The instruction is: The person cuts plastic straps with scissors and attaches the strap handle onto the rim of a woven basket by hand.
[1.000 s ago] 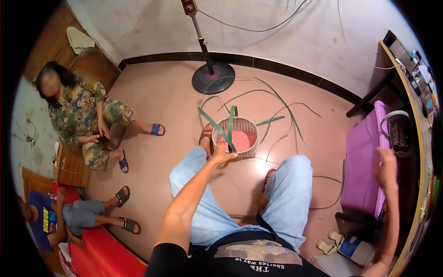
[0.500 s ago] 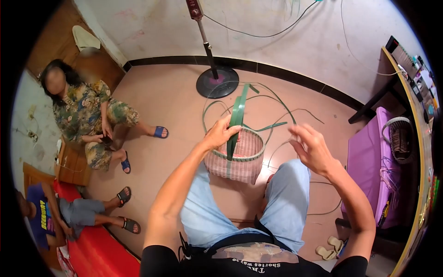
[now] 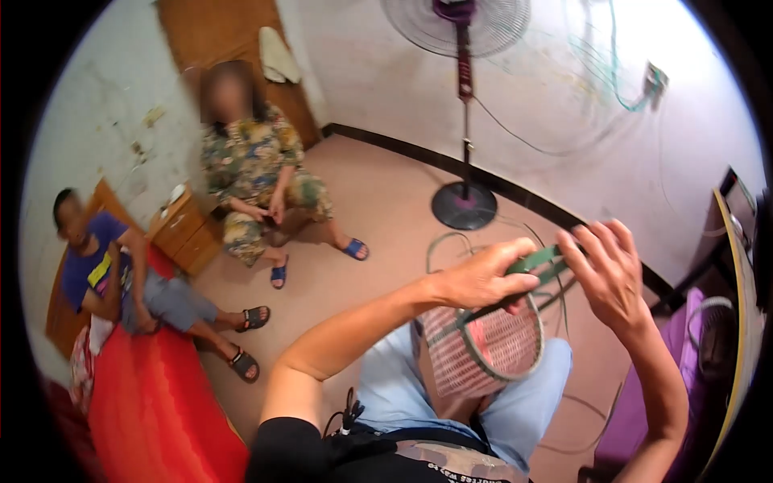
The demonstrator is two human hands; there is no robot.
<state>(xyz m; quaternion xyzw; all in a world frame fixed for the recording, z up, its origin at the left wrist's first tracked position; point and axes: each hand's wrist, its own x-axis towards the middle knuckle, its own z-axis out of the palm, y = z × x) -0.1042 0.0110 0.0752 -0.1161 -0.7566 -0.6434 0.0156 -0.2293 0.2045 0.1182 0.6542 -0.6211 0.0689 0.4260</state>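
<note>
Left hand [image 3: 487, 278] closed on green strapping [image 3: 538, 259], right hand [image 3: 608, 278] with fingers bent at its far end, grip cannot be told; woven basket [image 3: 451, 354] tilted just below left fingers; likely light, springy, rim firmest, best hold there; strapping probably flexible, slick, wants flat pinch; count: two baskets, second basket [image 3: 713, 336] right of right fingers; one fan [image 3: 465, 76]; strapping pieces overlap, uncountable

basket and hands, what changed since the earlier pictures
The basket has been lifted and tipped rightward. The left hand moved from its rim to grip the green strip; the right hand came leftward to it. The standing fan and floral-clad person stayed put.
</note>
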